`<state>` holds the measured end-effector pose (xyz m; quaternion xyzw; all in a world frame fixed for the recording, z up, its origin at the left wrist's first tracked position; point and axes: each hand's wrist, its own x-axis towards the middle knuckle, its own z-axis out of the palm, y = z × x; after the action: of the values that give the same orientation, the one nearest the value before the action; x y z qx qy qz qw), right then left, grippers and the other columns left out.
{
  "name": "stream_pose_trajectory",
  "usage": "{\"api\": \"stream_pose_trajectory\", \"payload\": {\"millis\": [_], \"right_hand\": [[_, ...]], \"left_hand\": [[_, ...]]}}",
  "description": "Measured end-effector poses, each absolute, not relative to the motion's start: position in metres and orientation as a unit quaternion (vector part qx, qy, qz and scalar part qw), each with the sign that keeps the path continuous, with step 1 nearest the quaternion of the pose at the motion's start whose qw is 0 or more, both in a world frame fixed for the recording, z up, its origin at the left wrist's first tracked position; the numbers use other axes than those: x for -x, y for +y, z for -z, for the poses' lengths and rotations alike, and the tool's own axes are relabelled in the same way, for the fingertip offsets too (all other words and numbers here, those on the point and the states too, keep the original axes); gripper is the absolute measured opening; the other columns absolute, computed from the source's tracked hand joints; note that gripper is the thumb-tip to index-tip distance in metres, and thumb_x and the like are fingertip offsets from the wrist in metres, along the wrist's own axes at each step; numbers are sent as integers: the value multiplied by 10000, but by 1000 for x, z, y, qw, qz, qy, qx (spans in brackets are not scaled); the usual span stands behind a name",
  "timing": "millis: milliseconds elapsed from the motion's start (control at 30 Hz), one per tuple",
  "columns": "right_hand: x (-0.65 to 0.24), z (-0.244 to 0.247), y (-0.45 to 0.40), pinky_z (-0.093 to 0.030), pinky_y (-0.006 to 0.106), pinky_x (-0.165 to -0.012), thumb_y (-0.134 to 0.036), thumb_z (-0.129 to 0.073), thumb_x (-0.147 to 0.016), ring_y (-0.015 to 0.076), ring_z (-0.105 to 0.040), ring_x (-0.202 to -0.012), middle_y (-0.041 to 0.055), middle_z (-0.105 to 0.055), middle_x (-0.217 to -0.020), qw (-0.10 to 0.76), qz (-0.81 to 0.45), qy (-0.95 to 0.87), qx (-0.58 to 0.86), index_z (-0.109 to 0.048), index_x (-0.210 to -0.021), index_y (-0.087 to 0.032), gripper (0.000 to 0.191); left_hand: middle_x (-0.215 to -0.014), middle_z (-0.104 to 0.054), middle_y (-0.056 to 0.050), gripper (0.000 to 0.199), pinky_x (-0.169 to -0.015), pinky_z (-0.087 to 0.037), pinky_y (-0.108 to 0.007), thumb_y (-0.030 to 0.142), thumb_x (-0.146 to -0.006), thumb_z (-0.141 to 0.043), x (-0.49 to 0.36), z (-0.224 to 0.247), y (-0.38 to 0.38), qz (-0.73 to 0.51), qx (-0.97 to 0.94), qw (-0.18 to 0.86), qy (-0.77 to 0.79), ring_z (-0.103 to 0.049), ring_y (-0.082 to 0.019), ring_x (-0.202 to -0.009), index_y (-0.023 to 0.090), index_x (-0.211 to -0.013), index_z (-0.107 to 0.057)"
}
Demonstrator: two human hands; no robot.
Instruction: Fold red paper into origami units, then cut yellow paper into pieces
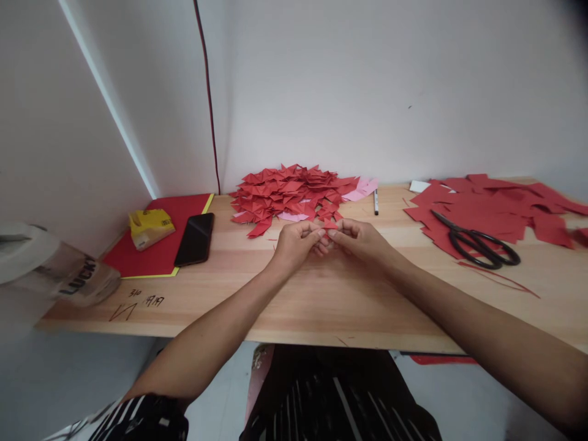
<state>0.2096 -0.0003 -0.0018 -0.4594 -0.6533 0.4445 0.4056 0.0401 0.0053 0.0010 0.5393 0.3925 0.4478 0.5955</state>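
Between my two hands is a small folded piece of red paper (330,226), pinched from both sides above the wooden table. My left hand (301,241) grips its left edge between thumb and fingers. The right edge is in the pinch of my right hand (354,237). Fingertips hide part of the paper, so its full shape cannot be made out. Just beyond the hands lies a heap of folded red paper pieces (287,195), with a few pink paper pieces (361,189) among and beside them.
On the right, black-handled scissors (478,241) rest on cut red paper sheets (496,205). A pen (376,202) lies near the wall. To the left are a phone (195,239), a red folder (151,260), a yellow packet (151,228) and a clear cup (87,275) at the table's edge.
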Motion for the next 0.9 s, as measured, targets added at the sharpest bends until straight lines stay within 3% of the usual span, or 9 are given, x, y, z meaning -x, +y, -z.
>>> {"api": "stream_pose_trajectory", "payload": {"millis": [233,400,900], "right_hand": [[-207,2,-3,-342,248,-531,-379,-588,-784,113,-473,-568,-6,-588,-641,408,-369,-684,479,-582,-696,-172,225],[-204,-1,-10,-330,246,-518,-275,-556,-785,117,-465,-569,-13,-590,-650,419,-316,-692,495,-584,-724,-185,112],[-206,5,-5,-363,247,-552,-268,-557,-810,124,-503,-589,-14,-608,-653,407,-308,-723,465,-598,-714,-189,131]], "left_hand": [[-614,-662,-20,103,-517,-525,-217,105,-812,-637,-41,1,6,-436,-519,620,395,-624,-98,-481,89,-718,-598],[-626,-680,-39,76,-532,-541,-232,49,-802,-597,-43,-1,4,-421,-506,628,416,-644,-114,-508,81,-736,-614],[-563,-654,-21,135,-450,-481,-192,22,-759,-575,-44,2,4,-429,-521,589,444,-610,-102,-446,100,-653,-604]]}}
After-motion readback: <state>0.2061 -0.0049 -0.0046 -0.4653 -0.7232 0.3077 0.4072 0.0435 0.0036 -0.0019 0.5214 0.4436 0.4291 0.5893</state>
